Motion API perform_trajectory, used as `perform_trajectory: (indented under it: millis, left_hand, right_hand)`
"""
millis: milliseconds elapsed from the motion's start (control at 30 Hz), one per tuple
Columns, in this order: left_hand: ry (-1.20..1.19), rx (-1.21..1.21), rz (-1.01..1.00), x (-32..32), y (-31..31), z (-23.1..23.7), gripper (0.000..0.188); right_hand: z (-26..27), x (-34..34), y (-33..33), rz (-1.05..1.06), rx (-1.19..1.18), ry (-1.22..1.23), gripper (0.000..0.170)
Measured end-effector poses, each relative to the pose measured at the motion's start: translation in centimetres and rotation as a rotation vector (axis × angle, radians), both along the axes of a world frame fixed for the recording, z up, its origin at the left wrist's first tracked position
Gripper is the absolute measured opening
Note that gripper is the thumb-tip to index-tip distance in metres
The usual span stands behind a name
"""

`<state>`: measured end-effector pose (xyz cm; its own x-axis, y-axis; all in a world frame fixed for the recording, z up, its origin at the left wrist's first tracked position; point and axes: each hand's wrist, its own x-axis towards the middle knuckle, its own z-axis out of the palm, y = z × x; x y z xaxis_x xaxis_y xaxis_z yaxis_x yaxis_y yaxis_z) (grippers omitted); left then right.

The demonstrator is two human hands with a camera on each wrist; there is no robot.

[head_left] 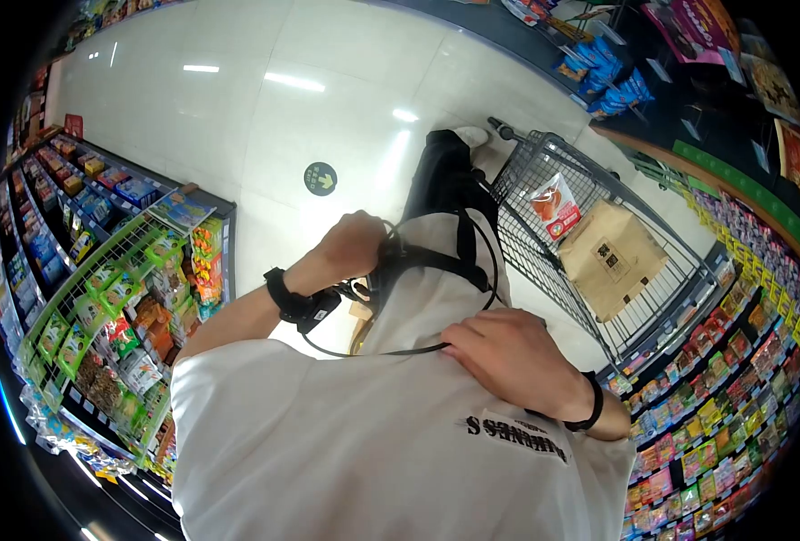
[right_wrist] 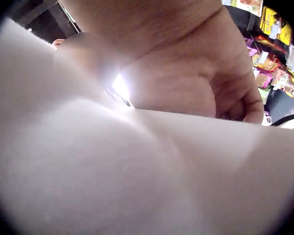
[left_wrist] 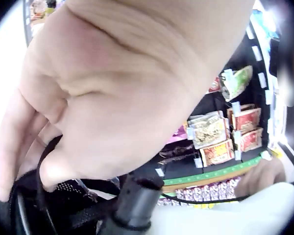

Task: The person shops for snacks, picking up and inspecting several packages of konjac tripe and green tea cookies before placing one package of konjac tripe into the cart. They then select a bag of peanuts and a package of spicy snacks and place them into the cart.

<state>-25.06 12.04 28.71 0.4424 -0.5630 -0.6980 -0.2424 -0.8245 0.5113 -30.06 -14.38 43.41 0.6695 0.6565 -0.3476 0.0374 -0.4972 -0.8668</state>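
Note:
My left hand grips the edge of a black strapped bag at the front of my body. In the left wrist view the thumb and fingers curl over its dark fabric, beside a black cylindrical part. A thin black cable loops from the bag across the light shirt. My right hand lies against the shirt, the cable held at its curled fingers. The right wrist view shows mostly shirt cloth, which hides part of that hand.
A wire shopping cart stands at the right with a brown paper bag and a red-and-white packet inside. Snack shelves line the right; a green rack of packets stands left. The pale floor bears a round arrow sign.

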Motion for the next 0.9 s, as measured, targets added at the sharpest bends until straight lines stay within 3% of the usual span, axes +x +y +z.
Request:
perform_trajectory:
  millis: [167,267,467,600,633,733,900]
  left_hand:
    - [-0.093,-0.063,-0.001,1.7,-3.6,6.3,0.010]
    - [-0.123,0.050,-0.117,1.4,-4.6,8.4,0.011]
    - [-0.065,0.086,-0.301,-0.6,-3.5,7.2,0.013]
    - [0.003,0.205,-0.255,0.6,-3.6,6.0,0.022]
    - [-0.033,0.182,-0.305,0.6,-3.2,5.4,0.025]
    - [-0.015,0.077,-0.202,0.6,-3.3,6.0,0.026]
    - [-0.230,-0.007,-0.202,-0.4,-1.9,2.5,0.020]
  right_hand:
    - [0.2,-1.1,-0.2,-0.082,0.031,-0.038,0.014]
    - [0.2,-1.8,-0.3,-0.140,0.033,-0.098,0.015]
    - [0.6,-2.1,-0.6,-0.167,0.036,-0.110,0.012]
    - [0.8,-2.5,-0.7,-0.167,0.021,-0.108,0.012]
    - [0.9,-2.9,-0.7,-0.166,0.024,-0.107,0.012]
    - [0.6,-2.5,-0.8,-0.188,0.012,-0.138,0.013]
    - [0.6,-2.7,-0.8,-0.175,-0.012,-0.145,0.012]
